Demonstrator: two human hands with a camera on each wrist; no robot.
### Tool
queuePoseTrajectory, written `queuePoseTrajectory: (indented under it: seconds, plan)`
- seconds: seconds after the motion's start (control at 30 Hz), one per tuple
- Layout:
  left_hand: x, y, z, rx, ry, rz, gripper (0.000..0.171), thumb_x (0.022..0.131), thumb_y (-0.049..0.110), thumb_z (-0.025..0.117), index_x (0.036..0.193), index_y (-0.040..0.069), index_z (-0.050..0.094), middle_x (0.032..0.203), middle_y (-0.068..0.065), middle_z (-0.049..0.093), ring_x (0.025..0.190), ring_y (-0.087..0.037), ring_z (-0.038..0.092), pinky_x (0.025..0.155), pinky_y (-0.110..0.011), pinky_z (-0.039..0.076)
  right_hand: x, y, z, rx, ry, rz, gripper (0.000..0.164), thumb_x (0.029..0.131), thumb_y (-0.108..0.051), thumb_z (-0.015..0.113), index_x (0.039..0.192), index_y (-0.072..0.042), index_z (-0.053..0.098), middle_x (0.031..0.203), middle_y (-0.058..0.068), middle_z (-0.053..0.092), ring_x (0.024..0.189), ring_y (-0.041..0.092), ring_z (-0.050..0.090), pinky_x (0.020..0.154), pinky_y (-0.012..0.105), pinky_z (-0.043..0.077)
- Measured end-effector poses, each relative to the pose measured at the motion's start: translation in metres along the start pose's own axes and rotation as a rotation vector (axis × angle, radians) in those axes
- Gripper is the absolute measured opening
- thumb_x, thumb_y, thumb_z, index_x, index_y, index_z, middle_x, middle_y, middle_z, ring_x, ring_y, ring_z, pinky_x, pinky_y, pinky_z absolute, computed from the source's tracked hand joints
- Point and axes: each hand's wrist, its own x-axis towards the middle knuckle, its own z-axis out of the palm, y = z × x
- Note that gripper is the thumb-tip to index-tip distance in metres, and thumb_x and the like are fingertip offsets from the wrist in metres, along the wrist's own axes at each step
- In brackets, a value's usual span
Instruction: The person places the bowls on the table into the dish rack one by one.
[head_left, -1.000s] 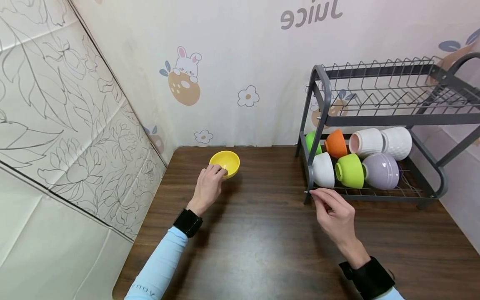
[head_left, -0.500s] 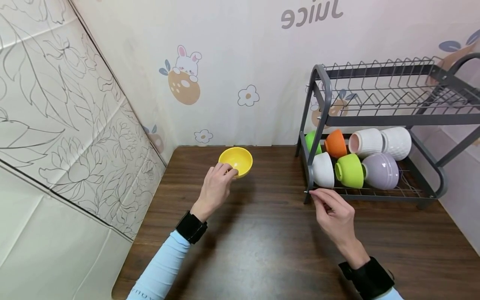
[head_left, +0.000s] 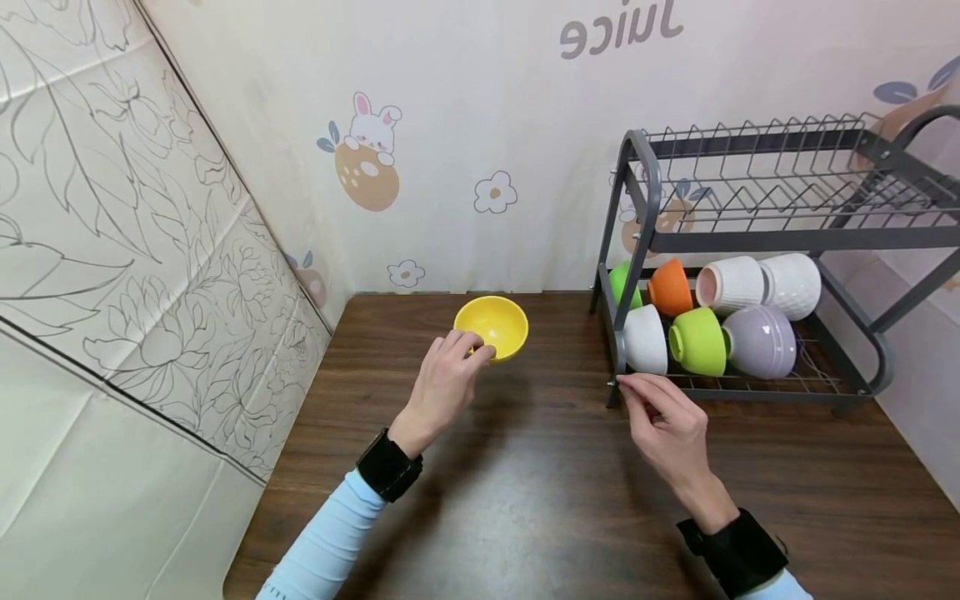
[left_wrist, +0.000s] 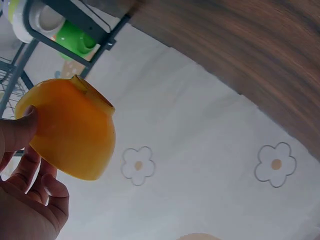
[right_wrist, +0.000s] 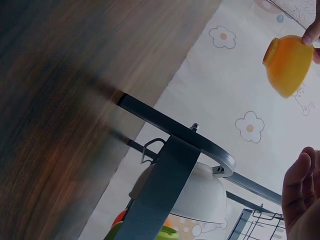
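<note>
My left hand (head_left: 438,387) pinches the near rim of a glossy yellow bowl (head_left: 497,323), thumb on one face and fingers on the other. The left wrist view shows the bowl (left_wrist: 75,130) lifted off the table, its foot ring turned to the table side. Loosely bent, my right hand (head_left: 671,429) hovers by the lower front left corner of a dark grey dish rack (head_left: 780,242) and holds nothing. Whether its fingertips touch the frame, I cannot tell. Some fingers of that hand (right_wrist: 300,192) are cut off in the right wrist view.
On the rack's lower tier lie a white bowl (head_left: 645,340), a lime bowl (head_left: 701,342), a lavender bowl (head_left: 763,342), an orange cup (head_left: 671,287), a green cup (head_left: 622,283) and white textured cups (head_left: 791,286). A patterned wall (head_left: 525,125) stands behind the wooden table (head_left: 525,500).
My left hand has carried the yellow bowl to the right, toward the rack, and the bowl looks larger, so nearer the camera. My right hand has stayed in place.
</note>
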Motion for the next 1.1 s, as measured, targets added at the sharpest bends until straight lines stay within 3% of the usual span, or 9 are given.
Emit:
queuePoseTrajectory:
  seconds: [0.37, 0.5, 0.6, 0.67, 0.8, 0.9, 1.1]
  plan:
    - [0.006, 0.022, -0.004, -0.038, -0.021, 0.077, 0.024, 0.089, 0.008, 0.084, 0.109, 0.014, 0.073, 0.106, -0.003, 0.063, 0.101, -0.022, 0.056, 0.075, -0.030, 0.042, 0.003, 0.001, 0.002, 0.020, -0.029, -0.047, 0.034, 0.076, 0.020, 0.078, 0.105, 0.002, 0.080, 0.098, 0.013, 0.075, 0.075, 0.012, 0.058, 0.062, 0.016, 0.043]
    - [0.008, 0.031, -0.003, -0.039, -0.026, 0.111, 0.024, 0.090, 0.007, 0.083, 0.110, 0.015, 0.074, 0.108, -0.002, 0.063, 0.102, -0.021, 0.056, 0.075, -0.029, 0.042, 0.004, 0.002, 0.004, 0.031, -0.063, -0.078, 0.016, 0.095, -0.006, 0.077, 0.108, 0.002, 0.080, 0.100, 0.013, 0.074, 0.072, 0.011, 0.056, 0.064, 0.013, 0.044]
    - [0.010, 0.038, -0.003, -0.035, -0.020, 0.138, 0.025, 0.090, 0.006, 0.083, 0.111, 0.016, 0.074, 0.108, -0.002, 0.063, 0.102, -0.020, 0.055, 0.075, -0.029, 0.041, 0.005, 0.001, 0.006, 0.023, -0.095, -0.111, 0.034, 0.105, -0.030, 0.067, 0.112, 0.001, 0.079, 0.105, 0.013, 0.074, 0.071, 0.012, 0.056, 0.065, 0.012, 0.045]
    - [0.013, 0.043, -0.003, -0.025, -0.020, 0.153, 0.026, 0.090, 0.006, 0.083, 0.112, 0.017, 0.073, 0.109, -0.002, 0.063, 0.102, -0.020, 0.055, 0.076, -0.028, 0.042, 0.006, 0.001, 0.007, 0.014, -0.115, -0.132, 0.043, 0.107, -0.038, 0.063, 0.114, 0.001, 0.078, 0.110, 0.013, 0.074, 0.071, 0.013, 0.058, 0.066, 0.011, 0.045]
    - [0.019, 0.052, -0.003, -0.022, -0.040, 0.176, 0.027, 0.090, 0.009, 0.084, 0.114, 0.018, 0.073, 0.111, -0.002, 0.063, 0.105, -0.021, 0.055, 0.078, -0.029, 0.043, 0.007, -0.001, 0.009, 0.006, -0.154, -0.158, 0.046, 0.108, -0.040, 0.060, 0.119, 0.001, 0.077, 0.119, 0.014, 0.074, 0.084, 0.021, 0.069, 0.083, 0.010, 0.049]
    - [0.024, 0.058, -0.003, -0.037, -0.056, 0.197, 0.029, 0.090, 0.013, 0.085, 0.116, 0.018, 0.074, 0.112, -0.003, 0.064, 0.107, -0.021, 0.055, 0.079, -0.029, 0.043, 0.010, -0.001, 0.008, -0.003, -0.175, -0.176, 0.049, 0.108, -0.042, 0.059, 0.120, 0.002, 0.077, 0.122, 0.015, 0.073, 0.098, 0.028, 0.073, 0.097, 0.016, 0.048]
    - [0.031, 0.068, -0.001, -0.041, -0.050, 0.226, 0.028, 0.089, 0.014, 0.085, 0.115, 0.018, 0.075, 0.110, -0.003, 0.064, 0.106, -0.021, 0.055, 0.078, -0.028, 0.042, 0.012, -0.001, 0.006, -0.034, -0.184, -0.229, 0.047, 0.109, -0.041, 0.058, 0.120, 0.000, 0.078, 0.121, 0.016, 0.073, 0.098, 0.032, 0.074, 0.098, 0.020, 0.048]
